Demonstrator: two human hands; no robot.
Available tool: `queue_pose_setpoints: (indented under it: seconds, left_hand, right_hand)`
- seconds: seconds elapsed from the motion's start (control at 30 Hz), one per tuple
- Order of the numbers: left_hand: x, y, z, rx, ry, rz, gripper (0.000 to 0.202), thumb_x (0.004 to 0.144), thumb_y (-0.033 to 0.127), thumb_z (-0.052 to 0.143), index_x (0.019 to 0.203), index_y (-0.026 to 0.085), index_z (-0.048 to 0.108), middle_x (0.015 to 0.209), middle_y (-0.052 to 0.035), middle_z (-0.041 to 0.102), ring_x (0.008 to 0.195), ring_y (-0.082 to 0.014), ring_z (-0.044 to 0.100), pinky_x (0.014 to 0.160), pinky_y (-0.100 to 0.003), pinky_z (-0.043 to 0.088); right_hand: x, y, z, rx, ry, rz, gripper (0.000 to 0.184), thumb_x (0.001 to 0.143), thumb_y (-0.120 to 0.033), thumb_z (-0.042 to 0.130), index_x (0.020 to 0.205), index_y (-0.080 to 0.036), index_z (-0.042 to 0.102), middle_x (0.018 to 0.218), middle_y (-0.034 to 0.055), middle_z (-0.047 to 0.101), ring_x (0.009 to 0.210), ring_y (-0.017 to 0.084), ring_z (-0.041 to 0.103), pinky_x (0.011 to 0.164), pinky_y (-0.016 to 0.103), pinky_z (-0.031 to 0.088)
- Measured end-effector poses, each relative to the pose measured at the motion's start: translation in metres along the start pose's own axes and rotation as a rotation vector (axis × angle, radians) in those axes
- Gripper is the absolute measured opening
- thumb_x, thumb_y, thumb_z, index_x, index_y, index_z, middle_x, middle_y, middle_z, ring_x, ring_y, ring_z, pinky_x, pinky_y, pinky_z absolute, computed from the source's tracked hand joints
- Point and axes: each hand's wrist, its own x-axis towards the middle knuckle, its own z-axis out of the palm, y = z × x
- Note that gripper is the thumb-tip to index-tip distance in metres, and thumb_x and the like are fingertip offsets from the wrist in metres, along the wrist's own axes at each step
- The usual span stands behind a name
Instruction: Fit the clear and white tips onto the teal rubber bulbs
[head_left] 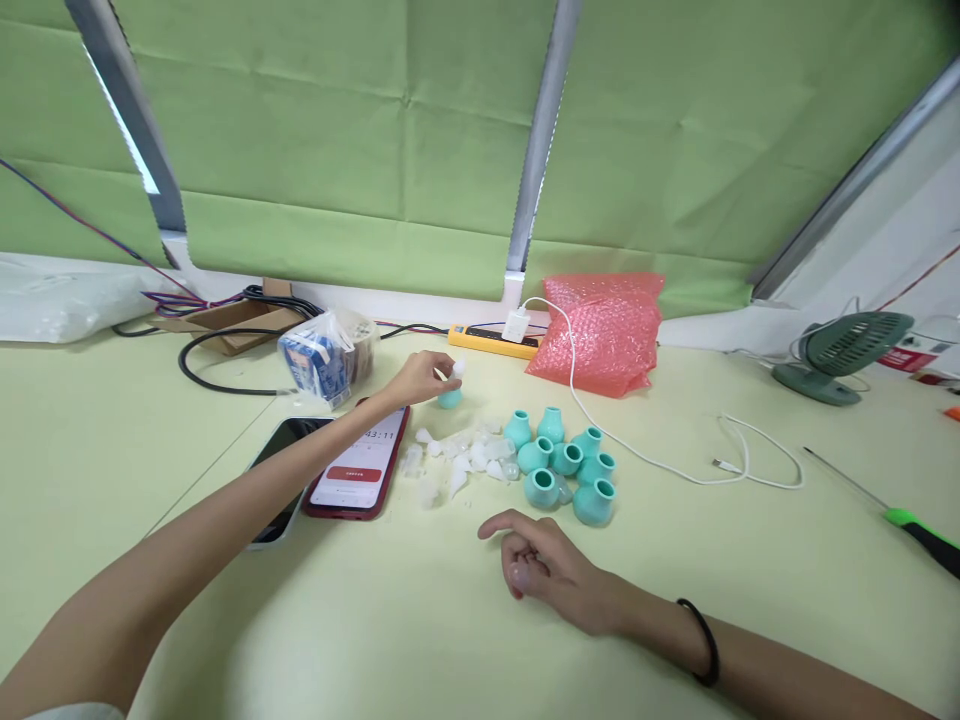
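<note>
My left hand [424, 380] reaches to the back of the table, thumb and fingertips pinched on a small white translucent piece [459, 369]. Directly beneath that piece is a teal pot [450, 398], partly covered by the fingers; whether they touch I cannot tell. My right hand [544, 570] is nearer the front, index finger stretched out and the others loosely curled, with nothing visible in it. Between the hands lies a loose pile of white and clear plastic pieces [461, 455]. Several small teal pots [551, 425] with round open mouths stand bunched right of the pile.
A lit red-cased phone [352, 495] and a dark-screened phone [281, 525] lie under my left forearm. Behind are a plastic-wrapped pack [326, 355], a yellow power strip [491, 342] and a pink bubble-wrap bag [600, 335]. A white cable [667, 478], screwdriver [896, 520] and green fan [847, 345] are right.
</note>
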Motion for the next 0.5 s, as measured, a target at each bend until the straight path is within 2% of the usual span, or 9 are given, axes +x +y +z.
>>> queue_pose_setpoints:
  seconds: [0.17,0.27,0.33,0.4,0.43,0.47,0.5]
  left_hand:
    - [-0.002,-0.016,0.004,-0.014,0.027,-0.128,0.028,0.06,0.025,0.061,0.084,0.009,0.061,0.068,-0.0066,0.065,0.052,-0.0139,0.058,0.049,-0.022,0.045]
    - [-0.008,-0.009,0.003,-0.013,0.129,-0.154,0.043,0.058,0.023,0.063,0.098,0.01,0.056,0.08,-0.0093,0.064,0.062,-0.0169,0.059,0.055,-0.025,0.047]
    - [-0.014,0.011,-0.003,-0.018,0.244,-0.136,0.048,0.061,0.024,0.06,0.106,0.011,0.05,0.099,-0.0124,0.058,0.075,-0.0191,0.059,0.063,-0.028,0.048]
    - [-0.024,0.045,-0.014,-0.033,0.358,-0.074,0.044,0.068,0.022,0.052,0.111,0.015,0.045,0.115,-0.01,0.049,0.092,-0.0187,0.054,0.074,-0.029,0.046]
    - [-0.033,0.065,-0.021,-0.055,0.396,-0.013,0.038,0.07,0.021,0.049,0.108,0.017,0.046,0.114,-0.0069,0.05,0.094,-0.0171,0.052,0.078,-0.027,0.044]
    - [-0.046,0.085,-0.028,-0.117,0.392,0.115,0.03,0.071,0.019,0.048,0.1,0.016,0.051,0.106,-0.0057,0.054,0.092,-0.0171,0.053,0.078,-0.028,0.045]
    - [-0.063,0.103,-0.034,-0.16,0.315,0.215,0.021,0.071,0.018,0.046,0.09,0.017,0.057,0.094,-0.0034,0.059,0.087,-0.0166,0.055,0.077,-0.027,0.045]
  right_hand:
    - [-0.001,-0.001,0.0,-0.019,-0.001,0.002,0.031,0.084,-0.038,0.038,0.107,-0.016,0.041,0.06,-0.0038,0.042,0.05,0.008,0.033,0.045,0.019,0.026]
    - [-0.001,-0.002,0.0,-0.041,0.001,-0.004,0.031,0.084,-0.038,0.039,0.106,-0.017,0.041,0.06,-0.0042,0.041,0.049,0.007,0.03,0.045,0.018,0.025]
    - [-0.001,-0.002,0.001,-0.056,0.003,-0.01,0.03,0.083,-0.037,0.041,0.106,-0.017,0.041,0.06,-0.0046,0.04,0.048,0.007,0.029,0.044,0.018,0.024]
    - [0.0,-0.002,0.002,-0.094,0.009,-0.015,0.03,0.081,-0.034,0.044,0.106,-0.017,0.041,0.06,-0.0049,0.041,0.047,0.006,0.028,0.043,0.018,0.025]
    - [0.0,-0.002,0.002,-0.128,0.02,-0.015,0.03,0.08,-0.032,0.046,0.106,-0.018,0.041,0.061,-0.0047,0.042,0.047,0.006,0.029,0.044,0.018,0.027]
    - [0.001,-0.002,0.003,-0.167,0.038,-0.017,0.03,0.079,-0.029,0.048,0.106,-0.018,0.041,0.063,-0.0044,0.044,0.048,0.007,0.031,0.046,0.018,0.029]
    - [0.001,-0.002,0.004,-0.206,0.059,-0.023,0.03,0.077,-0.027,0.05,0.105,-0.019,0.042,0.064,-0.0041,0.045,0.049,0.007,0.033,0.047,0.018,0.031]
